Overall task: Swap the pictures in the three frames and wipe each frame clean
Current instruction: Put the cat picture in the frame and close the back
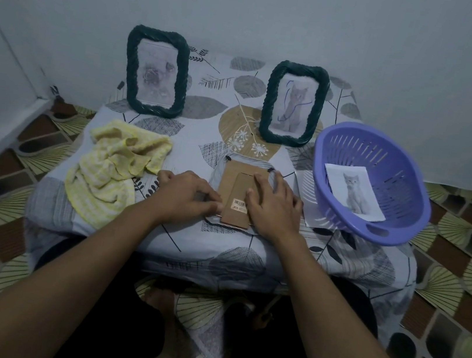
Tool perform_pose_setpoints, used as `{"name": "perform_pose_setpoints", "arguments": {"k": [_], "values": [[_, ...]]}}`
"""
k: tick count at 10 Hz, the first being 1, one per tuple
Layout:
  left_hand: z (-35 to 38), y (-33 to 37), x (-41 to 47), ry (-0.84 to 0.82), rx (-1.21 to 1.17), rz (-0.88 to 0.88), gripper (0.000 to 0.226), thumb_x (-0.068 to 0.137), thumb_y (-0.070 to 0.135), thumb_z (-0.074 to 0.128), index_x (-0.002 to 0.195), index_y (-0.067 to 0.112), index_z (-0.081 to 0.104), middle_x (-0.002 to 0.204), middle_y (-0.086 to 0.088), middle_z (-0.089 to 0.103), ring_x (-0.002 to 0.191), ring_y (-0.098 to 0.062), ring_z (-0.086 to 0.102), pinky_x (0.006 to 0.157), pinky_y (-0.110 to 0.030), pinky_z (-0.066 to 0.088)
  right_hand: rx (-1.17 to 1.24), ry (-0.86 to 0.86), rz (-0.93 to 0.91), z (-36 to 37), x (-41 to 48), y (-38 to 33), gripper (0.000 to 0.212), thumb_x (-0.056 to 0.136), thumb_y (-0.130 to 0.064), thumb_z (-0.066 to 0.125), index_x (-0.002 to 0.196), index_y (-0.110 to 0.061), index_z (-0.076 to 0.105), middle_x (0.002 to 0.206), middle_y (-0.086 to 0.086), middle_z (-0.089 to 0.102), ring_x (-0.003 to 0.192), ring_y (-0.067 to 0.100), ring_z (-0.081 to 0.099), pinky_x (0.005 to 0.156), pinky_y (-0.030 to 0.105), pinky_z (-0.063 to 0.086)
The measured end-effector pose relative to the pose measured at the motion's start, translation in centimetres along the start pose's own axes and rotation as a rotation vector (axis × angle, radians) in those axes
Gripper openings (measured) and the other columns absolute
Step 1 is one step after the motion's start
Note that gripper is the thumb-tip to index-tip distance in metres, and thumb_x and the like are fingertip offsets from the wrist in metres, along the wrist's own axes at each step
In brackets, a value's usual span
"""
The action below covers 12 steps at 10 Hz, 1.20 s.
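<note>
Third frame, face-down with brown cardboard backing (237,193), lies at the table's front centre. Left hand (188,194) has fingers curled against the backing's left edge; whether it pinches anything, cannot tell. Right hand (275,207) presses flat, fingers spread. Risks: a bent retaining tab or creased backing from forcing; the glass underneath sliding on the leaf-print tablecloth (205,131). Yellow crumpled cloth (114,166) sits just left, untouched.

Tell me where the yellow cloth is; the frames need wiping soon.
In the head view the yellow cloth lies crumpled on the table's left side, in front of the left standing frame and just left of the left hand.
</note>
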State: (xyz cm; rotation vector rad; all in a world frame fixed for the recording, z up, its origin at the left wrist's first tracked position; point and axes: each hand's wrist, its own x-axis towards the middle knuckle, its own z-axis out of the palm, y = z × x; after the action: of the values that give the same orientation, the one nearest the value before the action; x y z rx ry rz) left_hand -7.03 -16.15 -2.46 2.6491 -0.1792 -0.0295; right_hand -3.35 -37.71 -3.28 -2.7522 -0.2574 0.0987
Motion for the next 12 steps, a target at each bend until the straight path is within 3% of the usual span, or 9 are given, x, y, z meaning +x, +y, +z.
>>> {"name": "perform_pose_setpoints", "arguments": {"k": [1, 2, 3, 5, 7, 9, 12], "values": [[0.6, -0.2, 0.4, 0.086, -0.139, -0.014, 0.05, 0.087, 0.073, 0.033, 0.111, 0.045, 0.067, 0.118, 0.017, 0.065, 0.121, -0.017, 0.047, 0.104, -0.054, 0.03, 0.003, 0.0, -0.003, 0.0, -0.1, 0.0, 0.052, 0.102, -0.054, 0.03, 0.152, -0.041, 0.03, 0.167, 0.002, 0.009, 0.152, 0.021, 0.009, 0.12, 0.048, 0.007], [1.7, 1.0, 0.4, 0.119, -0.036, -0.116, 0.07, 0.09, 0.067, 0.023, 0.147, 0.03, 0.04, 0.152, 0.005, 0.04, 0.141, -0.021, 0.026, 0.107, -0.049, 0.018, 0.002, -0.004, -0.003, -0.1, -0.1, 0.0, 0.052, 0.102, -0.054, 0.03, 0.152, -0.041, 0.029, 0.167, 0.002, 0.009, 0.152, 0.021, 0.009, 0.12, 0.048, 0.006], [2.7, 1.8, 0.5, 0.065, 0.108, -0.166, 0.083, 0.093, 0.074, 0.022, 0.156, 0.02, 0.018, 0.164, 0.001, 0.02, 0.151, -0.021, 0.01, 0.113, -0.053, 0.009, 0.005, -0.002, -0.007, -0.1, -0.1, -0.1, 0.053, 0.101, -0.054, 0.03, 0.152, -0.041, 0.03, 0.167, 0.002, 0.009, 0.152, 0.021, 0.009, 0.12, 0.048, 0.006], [3.3, 1.9, 0.7, 0.089, 0.2, -0.181, 0.096, 0.083, 0.08, 0.022, 0.156, 0.02, 0.019, 0.164, 0.003, 0.022, 0.15, -0.019, 0.016, 0.116, -0.053, 0.005, 0.012, -0.02, -0.004, -0.2, 0.0, 0.1, 0.052, 0.102, -0.053, 0.03, 0.152, -0.041, 0.029, 0.168, 0.002, 0.007, 0.152, 0.021, 0.008, 0.12, 0.047, 0.005], [3.6, 1.7, 0.6, 0.126, 0.185, -0.155, 0.093, 0.086, 0.079, 0.023, 0.156, 0.018, 0.02, 0.163, 0.003, 0.024, 0.15, -0.019, 0.018, 0.119, -0.052, 0.006, 0.096, -0.116, 0.005, -0.9, 0.3, 0.3, 0.051, 0.102, -0.049, 0.037, 0.152, -0.042, 0.03, 0.168, 0.002, 0.003, 0.153, 0.023, 0.007, 0.12, 0.047, 0.003], [3.6, 1.6, 0.6, 0.138, 0.186, -0.156, 0.094, 0.084, 0.08, 0.023, 0.155, 0.018, 0.023, 0.162, 0.002, 0.027, 0.15, -0.021, 0.019, 0.118, -0.052, 0.007, 0.182, -0.121, 0.031, -2.3, -1.6, 0.4, 0.054, 0.097, -0.035, 0.049, 0.149, -0.037, 0.037, 0.166, 0.0, 0.018, 0.15, 0.025, 0.021, 0.118, 0.051, 0.011], [3.7, 1.4, 0.6, 0.149, 0.182, -0.138, 0.095, 0.084, 0.081, 0.022, 0.155, 0.018, 0.024, 0.162, 0.001, 0.029, 0.149, -0.022, 0.021, 0.117, -0.053, 0.009, -0.144, 0.009, 0.021, -4.3, -5.5, 1.0, 0.037, 0.085, -0.056, 0.062, 0.115, -0.035, 0.063, 0.151, -0.008, 0.042, 0.141, 0.02, 0.033, 0.112, 0.053, 0.019]]}}
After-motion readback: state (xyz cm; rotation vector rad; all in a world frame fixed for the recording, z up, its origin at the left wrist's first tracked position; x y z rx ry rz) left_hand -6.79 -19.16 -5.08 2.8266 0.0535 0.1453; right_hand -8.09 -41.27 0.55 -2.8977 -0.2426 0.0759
